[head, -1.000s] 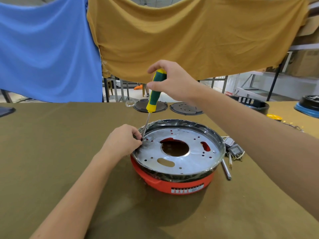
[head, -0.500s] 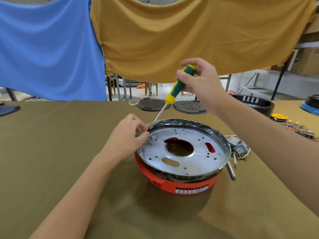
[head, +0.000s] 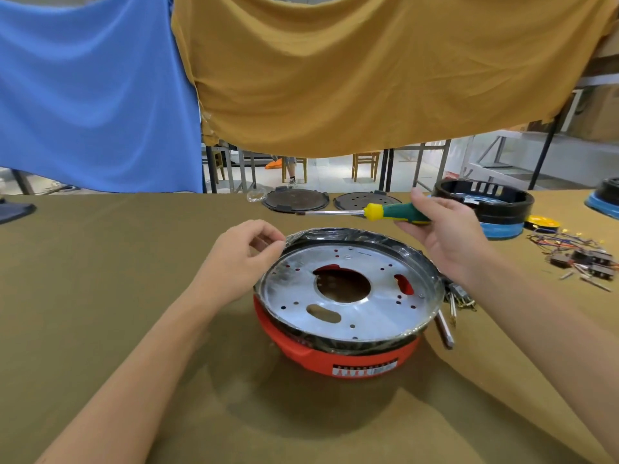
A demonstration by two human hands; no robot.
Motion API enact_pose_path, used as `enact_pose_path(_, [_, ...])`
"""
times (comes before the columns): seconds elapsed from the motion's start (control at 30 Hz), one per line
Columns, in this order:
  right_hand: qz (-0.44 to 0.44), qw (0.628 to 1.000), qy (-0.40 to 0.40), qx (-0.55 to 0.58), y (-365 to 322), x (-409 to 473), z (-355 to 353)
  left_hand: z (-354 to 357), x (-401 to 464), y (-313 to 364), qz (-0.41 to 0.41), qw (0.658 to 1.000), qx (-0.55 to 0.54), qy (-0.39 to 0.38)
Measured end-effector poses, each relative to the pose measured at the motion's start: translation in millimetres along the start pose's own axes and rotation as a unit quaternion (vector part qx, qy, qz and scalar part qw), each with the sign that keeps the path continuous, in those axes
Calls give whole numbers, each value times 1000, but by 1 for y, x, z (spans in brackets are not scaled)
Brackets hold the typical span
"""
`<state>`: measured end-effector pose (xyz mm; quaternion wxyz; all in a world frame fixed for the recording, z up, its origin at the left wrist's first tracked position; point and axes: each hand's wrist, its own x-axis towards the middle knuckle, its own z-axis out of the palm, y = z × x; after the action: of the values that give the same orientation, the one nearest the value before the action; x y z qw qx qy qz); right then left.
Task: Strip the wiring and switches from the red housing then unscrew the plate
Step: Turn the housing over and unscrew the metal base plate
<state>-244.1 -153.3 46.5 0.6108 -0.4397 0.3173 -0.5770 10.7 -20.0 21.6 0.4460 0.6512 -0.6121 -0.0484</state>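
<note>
Head view, plate: the metal plate sits in the red housing mid-table; it looks thin, stiff and slick, so I'd lift it by the rim.
Left hand: my fingers pinch together at the plate's far-left rim; a screw between them I cannot make out.
Right hand: wrapped round the screwdriver, held level above the housing.
Hidden: remaining screws too small to tell.
</note>
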Motion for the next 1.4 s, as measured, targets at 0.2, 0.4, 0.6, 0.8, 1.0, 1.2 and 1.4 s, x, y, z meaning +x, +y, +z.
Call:
enact_pose_path(0.2, [14,997,11,-74,7,-8,-5,-1,-5,10,-8,989,-150,1])
enact_pose_path(0.4, [-7,999,46,-3,9,-15,-10,0,-9,18,-13,966,-255,-43])
enact_pose_path(0.6, [-85,974,117,-177,9,-21,-7,7,-11,22,2,972,-227,-68])
enact_pose_path(0.8, [-36,987,-6,-156,6,-34,-9,6,-13,24,5,970,-238,-42])
enact_pose_path(1.0, [40,985,-103,-132,-5,-39,-12,5,-11,19,11,973,-226,37])
enact_pose_path(1.2, [106,980,-159,-60,-6,-39,-10,3,-10,18,24,977,-174,120])
enact_pose_path(1.4, [133,961,-234,-65,-7,-44,-11,8,-2,45,22,977,-204,-65])
